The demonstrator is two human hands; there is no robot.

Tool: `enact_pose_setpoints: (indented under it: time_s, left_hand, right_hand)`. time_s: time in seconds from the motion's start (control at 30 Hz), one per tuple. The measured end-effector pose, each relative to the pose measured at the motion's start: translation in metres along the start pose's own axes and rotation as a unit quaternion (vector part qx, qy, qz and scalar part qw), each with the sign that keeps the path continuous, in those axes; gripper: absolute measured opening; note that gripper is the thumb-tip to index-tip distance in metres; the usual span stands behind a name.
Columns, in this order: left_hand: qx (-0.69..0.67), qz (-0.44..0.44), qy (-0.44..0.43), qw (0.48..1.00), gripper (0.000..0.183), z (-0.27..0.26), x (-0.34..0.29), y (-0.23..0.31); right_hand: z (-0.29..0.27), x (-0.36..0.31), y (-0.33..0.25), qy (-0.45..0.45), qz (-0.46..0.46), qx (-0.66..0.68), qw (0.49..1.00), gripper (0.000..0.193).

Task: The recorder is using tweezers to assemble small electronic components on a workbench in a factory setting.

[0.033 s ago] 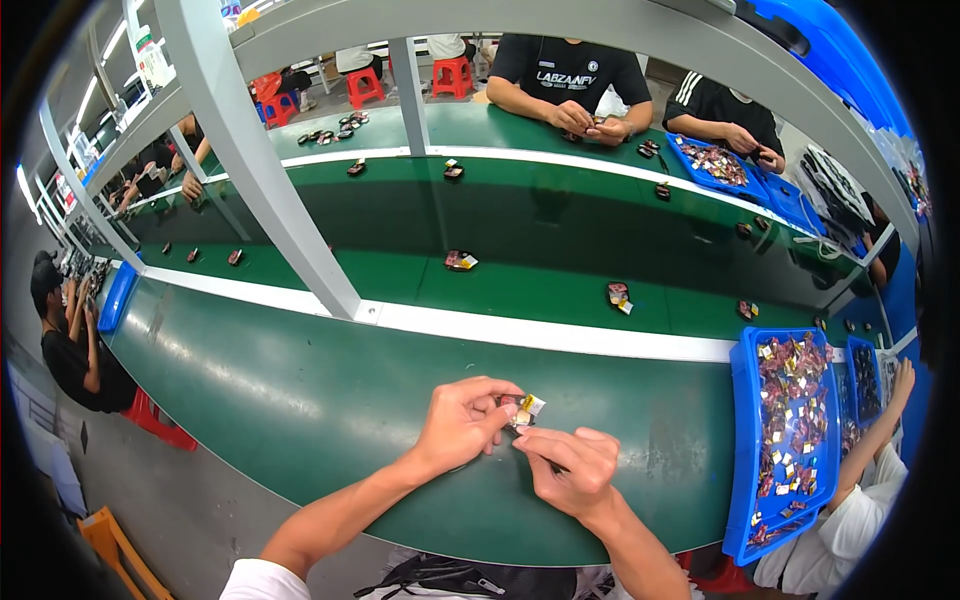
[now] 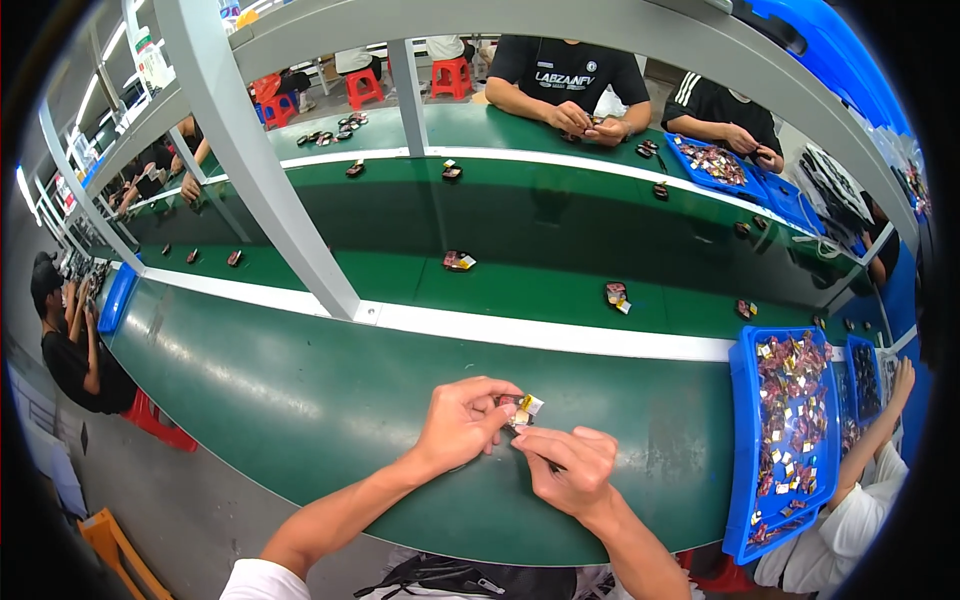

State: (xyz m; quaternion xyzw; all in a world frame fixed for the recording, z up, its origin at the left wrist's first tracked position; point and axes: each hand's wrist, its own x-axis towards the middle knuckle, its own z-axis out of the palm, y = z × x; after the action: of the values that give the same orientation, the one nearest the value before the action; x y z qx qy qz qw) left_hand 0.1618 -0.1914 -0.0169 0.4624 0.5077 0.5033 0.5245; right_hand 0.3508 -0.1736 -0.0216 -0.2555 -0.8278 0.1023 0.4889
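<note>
Over the green worktop (image 2: 330, 400), my left hand (image 2: 462, 425) pinches a small dark-and-red piece (image 2: 519, 412) with a white-and-yellow tag between thumb and fingers. From the right, my right hand (image 2: 572, 468) has its thumb and forefinger closed on the lower edge of the same piece. The fingertips hide much of it, so its exact kind does not show. To the right of my hands stands a blue tray (image 2: 742, 450) holding many reddish parts with white and yellow tags.
Beyond a white rail (image 2: 520, 335), a green conveyor belt (image 2: 390, 270) carries scattered pieces such as one with a tag (image 2: 617, 297). A grey post (image 2: 265, 165) rises at left. Co-workers sit across the belt and at both sides; one's arm (image 2: 880, 435) reaches in beside the tray.
Pieces on the belt have shifted very slightly, the near ones toward the left. My hands and the piece they hold look the same.
</note>
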Motion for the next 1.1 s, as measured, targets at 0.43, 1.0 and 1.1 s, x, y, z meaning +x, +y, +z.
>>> enact_pose_setpoints:
  time_s: [0.43,1.0,1.1]
  left_hand:
    - [0.199,0.1,0.1,0.97,0.018,-0.01,0.128,0.031]
    - [0.502,0.261,0.203,0.799,0.017,-0.001,0.197,0.039]
    - [0.385,0.215,-0.013,0.898,0.02,0.031,0.221,0.028]
  right_hand:
    - [-0.011,0.01,0.01,0.122,0.039,-0.015,0.992,0.017]
    - [-0.007,0.005,0.018,0.086,0.065,0.013,0.994,0.013]
    - [-0.006,0.002,0.019,0.067,0.067,0.009,0.995,0.013]
